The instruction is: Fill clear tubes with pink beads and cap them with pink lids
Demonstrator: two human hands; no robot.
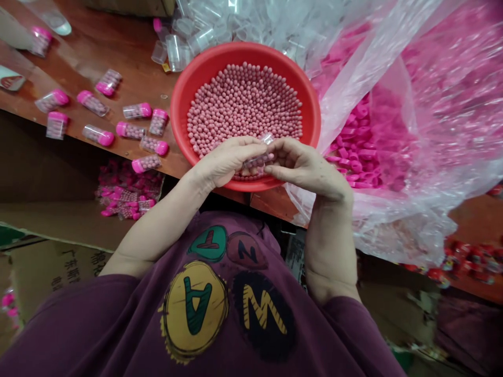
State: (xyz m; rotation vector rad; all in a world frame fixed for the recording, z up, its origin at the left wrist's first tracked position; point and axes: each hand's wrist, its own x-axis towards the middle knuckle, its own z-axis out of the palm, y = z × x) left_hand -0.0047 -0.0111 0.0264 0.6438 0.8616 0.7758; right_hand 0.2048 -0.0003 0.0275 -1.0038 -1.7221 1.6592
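Over the front of a red basin (178,123) full of pink beads (243,104), both my hands meet at a small clear plastic tube (257,161) with beads in it. My left hand (226,159) is closed around the tube from the left. From the right, the thumb and fingers of my right hand (304,165) close about the tube's end. A shiny clear rim (268,139) shows just above the fingertips; I cannot tell whether it belongs to a second tube. Some beads lie at my fingers, and the palms are partly hidden.
Several filled tubes with pink caps (129,130) lie left on the wooden table (129,52). Empty clear tubes (204,39) are heaped behind the basin. A plastic bag (353,78) of pink caps (357,152) stands right. Below left, a cardboard box (58,220) holds more filled tubes (126,196).
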